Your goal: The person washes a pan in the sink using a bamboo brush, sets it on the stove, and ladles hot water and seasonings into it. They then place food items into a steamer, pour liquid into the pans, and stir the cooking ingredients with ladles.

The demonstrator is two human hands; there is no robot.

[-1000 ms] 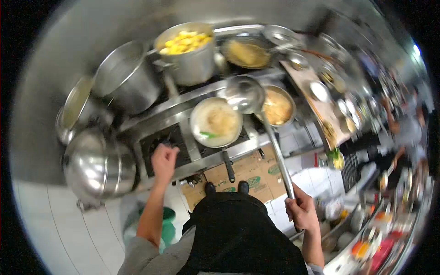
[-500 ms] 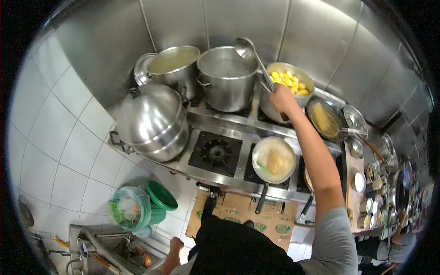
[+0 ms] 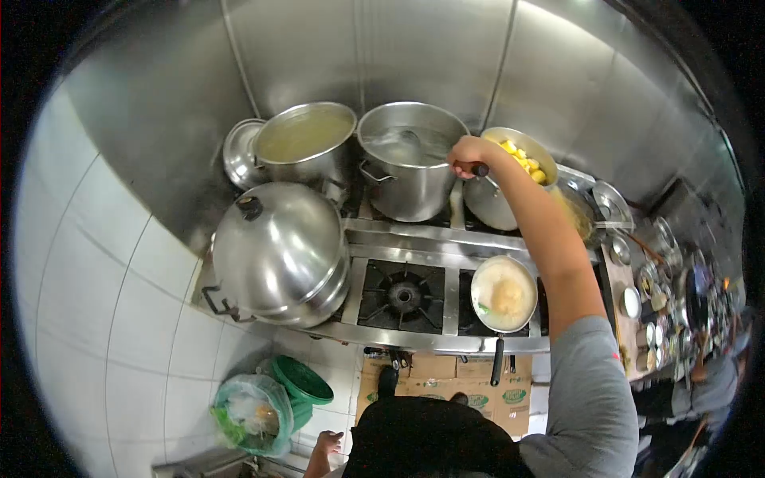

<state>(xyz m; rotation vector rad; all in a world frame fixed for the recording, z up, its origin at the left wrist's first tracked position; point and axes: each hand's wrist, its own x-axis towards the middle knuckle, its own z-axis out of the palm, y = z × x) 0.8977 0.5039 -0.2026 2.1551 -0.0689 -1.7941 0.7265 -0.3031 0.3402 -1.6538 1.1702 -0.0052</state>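
Note:
My right hand [image 3: 472, 156] is wrapped around the dark-ended handle of a ladle [image 3: 410, 137]. The ladle's head is down in the clear liquid of the tall middle stockpot [image 3: 410, 187], inside the rim. Below my right forearm, a light frying pan [image 3: 523, 280] with pale liquid, a tan lump and a bit of green sits on a front burner. My left hand [image 3: 327, 443] hangs low near my side, fingers loosely apart and holding nothing. Right of the stockpot, a pot of yellow chunks [image 3: 535, 163] is partly covered by my right arm.
On the left of the stove [image 3: 366, 338] stand a domed steamer [image 3: 275, 247] and a pot of yellowish liquid [image 3: 307, 139]. A lined green bin [image 3: 299, 378] is on the floor. At the right, bowls and containers crowd a counter [image 3: 625, 342], with another person beyond.
My right hand has lowered the ladle from above the stockpot's rim into its liquid. My left hand's fingers have loosened. The camera view has shifted.

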